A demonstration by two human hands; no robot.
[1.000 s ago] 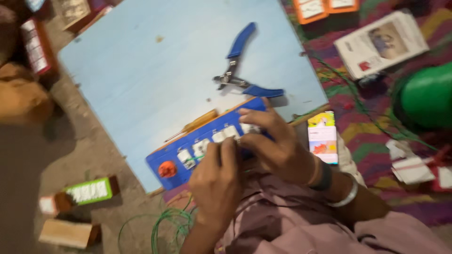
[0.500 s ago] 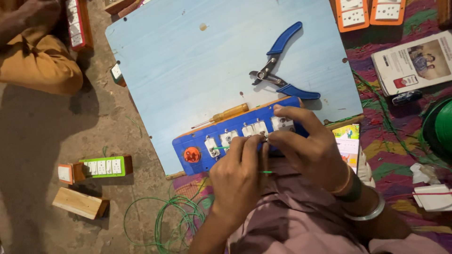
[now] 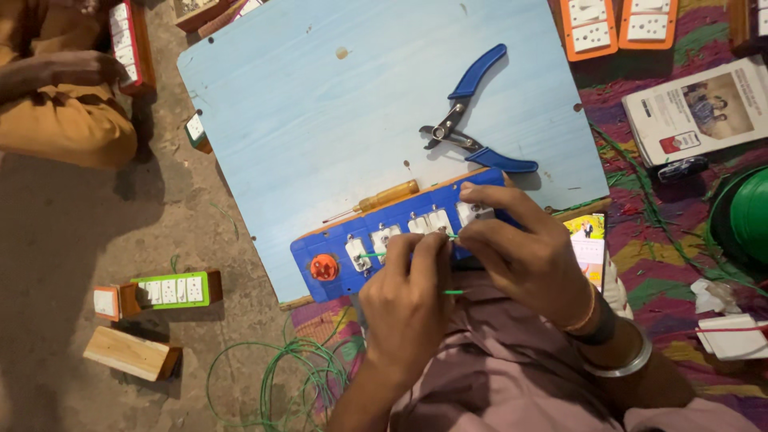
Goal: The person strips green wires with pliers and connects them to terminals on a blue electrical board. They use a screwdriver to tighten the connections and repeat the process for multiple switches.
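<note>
1. At your far left another person's hand (image 3: 76, 68) rests on an orange-clad knee, beside a wood-framed switch board (image 3: 128, 40) standing on edge.
2. Lower left on the dusty floor lie a plain wooden block (image 3: 128, 354), a green-faced switch board (image 3: 170, 290) with white rockers, and a loose tangle of thin green wire (image 3: 296, 376).
3. The blue switch board (image 3: 352, 252) sits at the near edge of the pale blue wooden board (image 3: 320, 104), partly over it: glossy blue plastic, oblong, with a round red indicator at its left end and a row of white switches and sockets.
4. Behind it lies a screwdriver (image 3: 380, 196) with a clear amber handle.
5. Your left hand (image 3: 408, 308) is closed narrowly, fingertips pinching a short green wire against the blue switch board's face.
6. Your right hand (image 3: 524, 256) grips the blue switch board's right end, fingers curled over its top edge, a bangle and dark band at the wrist.
7. Beyond your right hand, blue-handled metal pliers (image 3: 472, 112) lie open on the pale blue wooden board.
8. To the right, on a woven multicoloured mat (image 3: 664, 240), lie a printed booklet (image 3: 696, 108) and a green spool (image 3: 752, 212).
</note>
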